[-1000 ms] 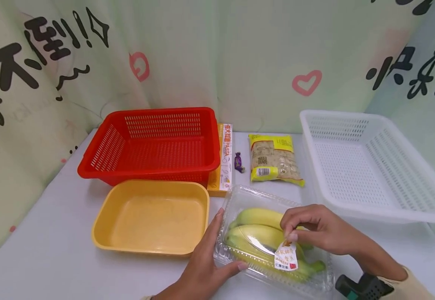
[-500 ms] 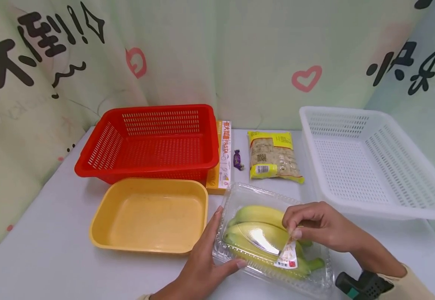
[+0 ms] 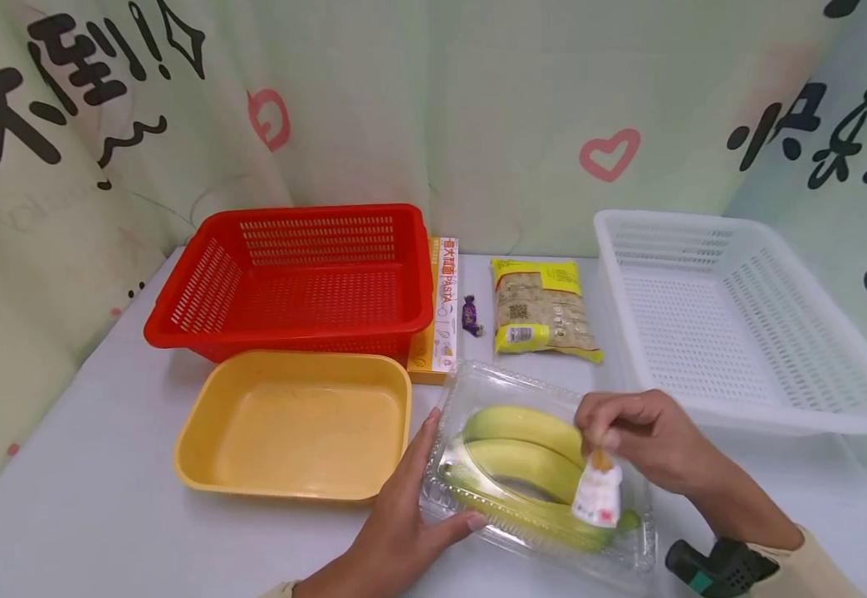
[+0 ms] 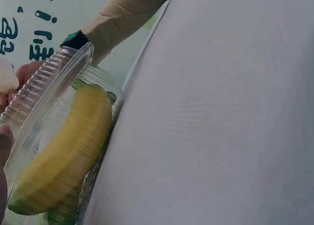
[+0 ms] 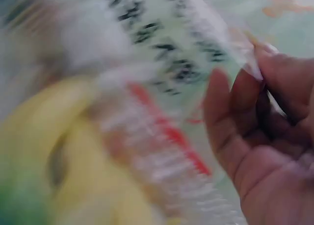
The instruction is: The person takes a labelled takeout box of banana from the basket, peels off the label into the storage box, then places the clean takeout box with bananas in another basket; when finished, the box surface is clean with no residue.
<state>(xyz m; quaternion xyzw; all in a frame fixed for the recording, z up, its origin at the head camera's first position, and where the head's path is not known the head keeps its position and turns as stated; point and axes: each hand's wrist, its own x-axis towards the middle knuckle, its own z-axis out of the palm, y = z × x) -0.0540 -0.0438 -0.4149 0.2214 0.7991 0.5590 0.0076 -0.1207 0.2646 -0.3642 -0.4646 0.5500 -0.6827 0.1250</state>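
A clear plastic clamshell box (image 3: 471, 390) with several bananas (image 3: 526, 432) inside lies on the white table. My left hand (image 3: 399, 519) rests against its left side with extended fingers, the thumb on the near edge of the lid. Above the right part of the lid, my right hand (image 3: 646, 436) pinches a white sticker (image 3: 598, 497) by its upper end between thumb and fingertips. The sticker hangs over the bananas and bears a small red mark. In the blurred right wrist view, the sticker (image 5: 216, 26) extends from the fingertips.
A yellow tub (image 3: 291, 423) stands left of the box, a red basket (image 3: 314, 291) behind it. A pasta box (image 3: 444, 307), a purple wrapped candy (image 3: 471, 316) and a yellow-and-clear bag (image 3: 541, 307) lie at the back. A white basket (image 3: 710, 316) stands at right. Curtains hang behind.
The sticker, whose lower end lay against the lid, has come up with my right hand and now hangs from its fingers. My left hand has stayed by the box.
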